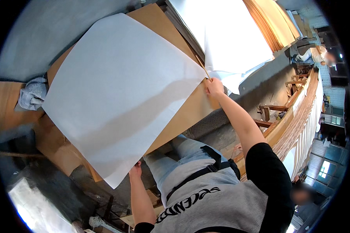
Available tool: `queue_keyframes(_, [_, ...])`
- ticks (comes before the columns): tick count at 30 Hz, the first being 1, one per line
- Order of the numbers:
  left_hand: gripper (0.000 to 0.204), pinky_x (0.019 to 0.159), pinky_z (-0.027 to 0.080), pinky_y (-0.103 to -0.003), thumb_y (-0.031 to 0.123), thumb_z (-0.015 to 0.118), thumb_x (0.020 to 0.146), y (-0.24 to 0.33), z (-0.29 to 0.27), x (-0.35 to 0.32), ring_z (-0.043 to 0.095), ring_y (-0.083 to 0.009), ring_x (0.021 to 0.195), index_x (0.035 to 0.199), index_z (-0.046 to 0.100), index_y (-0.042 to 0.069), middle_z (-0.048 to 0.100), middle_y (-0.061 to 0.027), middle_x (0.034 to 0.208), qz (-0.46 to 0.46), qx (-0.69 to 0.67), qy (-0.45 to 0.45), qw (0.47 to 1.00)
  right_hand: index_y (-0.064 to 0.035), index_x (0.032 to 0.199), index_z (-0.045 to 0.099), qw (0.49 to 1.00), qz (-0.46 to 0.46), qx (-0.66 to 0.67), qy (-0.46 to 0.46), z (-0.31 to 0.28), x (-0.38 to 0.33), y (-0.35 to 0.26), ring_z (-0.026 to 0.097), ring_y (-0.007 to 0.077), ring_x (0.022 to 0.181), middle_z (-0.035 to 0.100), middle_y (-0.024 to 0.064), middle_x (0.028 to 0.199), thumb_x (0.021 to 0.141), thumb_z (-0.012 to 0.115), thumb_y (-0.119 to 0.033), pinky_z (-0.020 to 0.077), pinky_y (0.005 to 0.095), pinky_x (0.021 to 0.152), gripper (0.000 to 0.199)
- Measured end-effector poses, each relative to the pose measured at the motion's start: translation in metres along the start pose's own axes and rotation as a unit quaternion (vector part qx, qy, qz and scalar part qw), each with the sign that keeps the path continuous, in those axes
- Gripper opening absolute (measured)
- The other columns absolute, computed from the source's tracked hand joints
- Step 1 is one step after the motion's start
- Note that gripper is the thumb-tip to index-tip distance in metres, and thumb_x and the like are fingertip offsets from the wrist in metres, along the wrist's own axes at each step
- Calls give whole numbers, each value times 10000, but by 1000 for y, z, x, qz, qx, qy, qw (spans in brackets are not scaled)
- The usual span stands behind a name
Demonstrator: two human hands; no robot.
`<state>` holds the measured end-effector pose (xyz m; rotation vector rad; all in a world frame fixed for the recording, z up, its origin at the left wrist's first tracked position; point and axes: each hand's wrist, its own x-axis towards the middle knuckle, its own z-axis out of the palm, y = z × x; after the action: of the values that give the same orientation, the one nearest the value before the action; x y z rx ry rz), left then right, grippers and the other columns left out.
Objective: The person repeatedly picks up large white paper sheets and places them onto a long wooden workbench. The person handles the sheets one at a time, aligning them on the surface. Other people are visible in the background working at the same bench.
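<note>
A large white sheet of paper [116, 77] lies askew over tan boards or sheets [182, 116], with its lower corner hanging past their near edge. My left hand [135, 171] is at that near edge beside the lower corner, its fingers closed at the paper's rim and partly hidden. At the sheet's right corner, my right hand [214, 87] is closed around a thin wooden stick [201, 65] that points up and away. Whether the right fingers also pinch the paper's corner cannot be made out.
A stack of white sheets [233, 35] stands at the back right, beside tan sheets [266, 23]. A grey cloth [33, 93] lies at the left. A long wooden bench [295, 112] runs along the right. One person [315, 54] is far off; another [305, 198] is at lower right.
</note>
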<state>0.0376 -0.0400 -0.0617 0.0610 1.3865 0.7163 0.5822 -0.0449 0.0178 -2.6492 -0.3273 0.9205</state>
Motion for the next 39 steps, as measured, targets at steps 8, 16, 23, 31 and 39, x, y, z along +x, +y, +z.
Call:
queue_keyframes(8, [112,414,357,-243,159,431,850,2,13,-8,448,-146,511,880,486,67,509,-59,693,11,15,-23,1000,55,943,443,932,74,327,138,44,-45,-18,579,199,610,539,125,809,710,613,-71,497,285,519,315])
queue_keyframes(16, [152,393,337,-242,199,453,854,4,16,-5,450,-151,473,858,483,50,509,-74,646,3,12,-25,1000,-22,747,531,867,97,489,5,91,-3,-19,502,139,544,534,63,651,670,688,-82,379,261,428,184])
queue_keyframes(23, [173,399,327,-279,246,455,866,9,25,-19,471,-168,469,876,468,74,506,-60,653,10,4,-12,1000,-62,817,526,873,106,462,-119,79,-17,-46,564,134,662,569,39,773,707,671,-161,227,200,340,207])
queue_keyframes(31, [232,415,379,-283,282,505,840,3,24,-13,493,-176,474,909,476,63,521,-73,662,-43,5,28,999,-63,877,519,943,16,276,-183,104,-24,-56,567,106,555,573,52,746,718,668,-231,198,179,289,275])
queue_keyframes(39, [295,406,421,-239,320,486,841,1,17,-12,530,-148,469,836,499,25,532,-77,583,-15,0,-21,1000,-67,913,483,920,-63,377,-83,62,-76,-12,561,100,596,563,25,792,794,594,-209,227,175,309,216])
